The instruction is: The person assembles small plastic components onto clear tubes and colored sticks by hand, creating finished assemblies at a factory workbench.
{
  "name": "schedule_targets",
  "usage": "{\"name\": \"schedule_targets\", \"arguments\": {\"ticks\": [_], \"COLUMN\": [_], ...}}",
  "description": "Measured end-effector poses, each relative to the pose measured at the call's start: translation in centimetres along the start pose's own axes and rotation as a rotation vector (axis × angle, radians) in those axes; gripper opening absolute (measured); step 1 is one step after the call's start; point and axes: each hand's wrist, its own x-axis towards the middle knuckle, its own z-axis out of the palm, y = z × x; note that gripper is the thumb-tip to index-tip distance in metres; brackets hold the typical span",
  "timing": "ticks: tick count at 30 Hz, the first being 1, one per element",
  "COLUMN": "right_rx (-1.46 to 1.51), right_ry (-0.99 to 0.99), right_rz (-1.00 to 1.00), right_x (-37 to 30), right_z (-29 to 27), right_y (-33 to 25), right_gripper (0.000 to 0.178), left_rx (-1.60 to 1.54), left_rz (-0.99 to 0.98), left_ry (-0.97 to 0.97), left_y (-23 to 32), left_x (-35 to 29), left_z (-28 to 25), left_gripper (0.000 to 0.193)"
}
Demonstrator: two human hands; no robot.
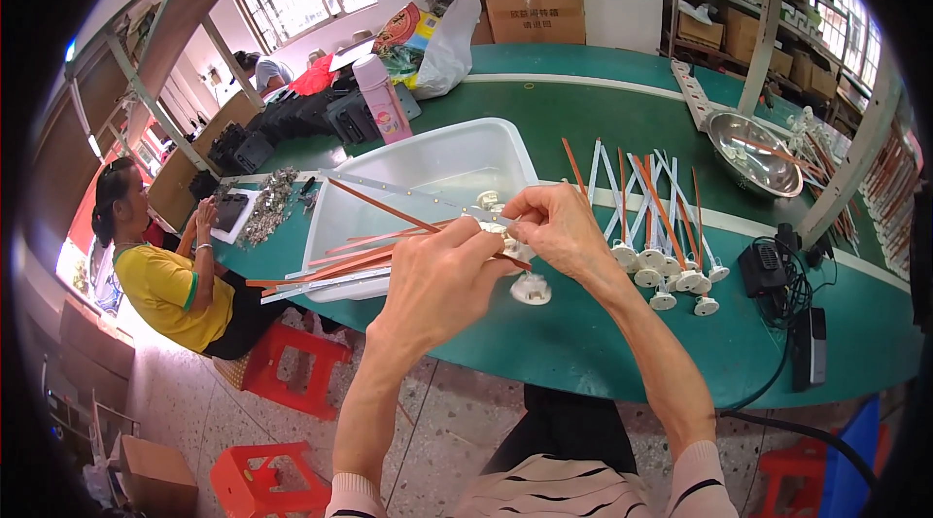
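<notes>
Over the near rim of a white plastic bin (520, 151), my two hands work close together. My left hand (435, 283) is closed around a brown strip (374, 199), whose end sticks out past the fingers. My right hand (562, 231) pinches the end of a white LED strip (408, 191) that slants up to the left. White plastic parts show between and behind the fingers, partly hidden. Just below them sits a white round plastic base (531, 290). More brown and white strips (326, 275) lie across the bin's left side.
Right of my hands stand several round white bases with strips (656, 260). Farther right are a metal bowl (753, 154), a black adapter with cables (768, 270) and a shelf post (841, 168). A pink bottle (384, 100) stands behind the bin. A person in yellow (160, 285) sits at left.
</notes>
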Motion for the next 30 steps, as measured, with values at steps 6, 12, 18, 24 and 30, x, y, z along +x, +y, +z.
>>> {"name": "schedule_targets", "arguments": {"ticks": [6, 12, 18, 24, 30], "right_rx": [0.273, 0.503, 0.902, 0.902, 0.684], "right_ry": [0.055, 0.182, 0.144, 0.120, 0.142], "right_rz": [0.094, 0.213, 0.169, 0.183, 0.090], "right_x": [0.1, -0.4, -1.3, -2.0, -2.7], "right_z": [-1.0, -3.4, -3.3, -3.3, -3.1], "right_y": [1.6, 3.2, 4.2, 4.3, 4.9], "right_gripper": [0.015, 0.016, 0.020, 0.016, 0.010], "left_rx": [0.058, 0.044, 0.145, 0.191, 0.043], "left_rz": [-0.022, -0.258, -0.350, -0.461, -0.275], "left_ry": [0.047, 0.221, 0.169, -0.213, 0.115], "left_y": [-1.0, -3.8, -8.7, -9.7, -6.6], "left_x": [-0.8, 0.4, 0.2, 0.3, -0.1], "left_z": [0.2, -0.2, 3.7, 5.5, 5.0], "left_gripper": [0.012, 0.009, 0.013, 0.013, 0.016]}}
